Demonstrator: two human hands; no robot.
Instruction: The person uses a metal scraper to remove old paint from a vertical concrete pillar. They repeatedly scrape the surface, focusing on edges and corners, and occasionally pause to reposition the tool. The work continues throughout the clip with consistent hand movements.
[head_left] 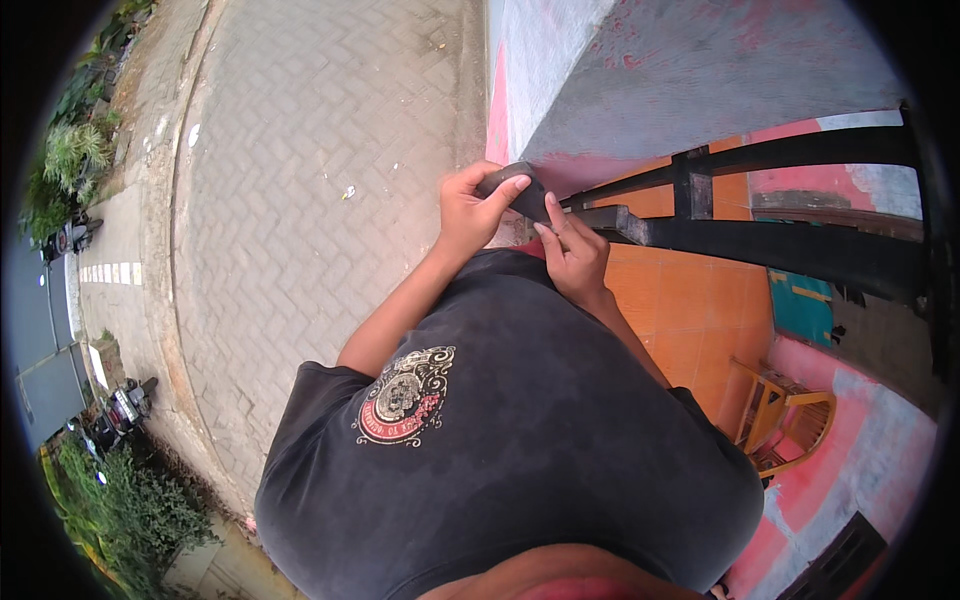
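Observation:
Between my hands is a dark grey, folded sheet (527,203) that looks like sandpaper. My left hand (470,210) grips its upper left part, with the thumb laid across the top and the fingers curled beneath. At the sheet's lower right edge, the index finger and thumb of my right hand (575,250) pinch it. Both hands are held in front of my chest, close to the end of a black railing (740,238). My fingers hide part of the sheet.
A wall with patchy grey and pink paint (700,70) rises ahead on the right. Below the railing lies an orange tiled floor (670,300) with a wooden chair (790,420). To the left runs a paved path (300,110), with parked motorcycles (122,408) and bushes (130,510) beyond.

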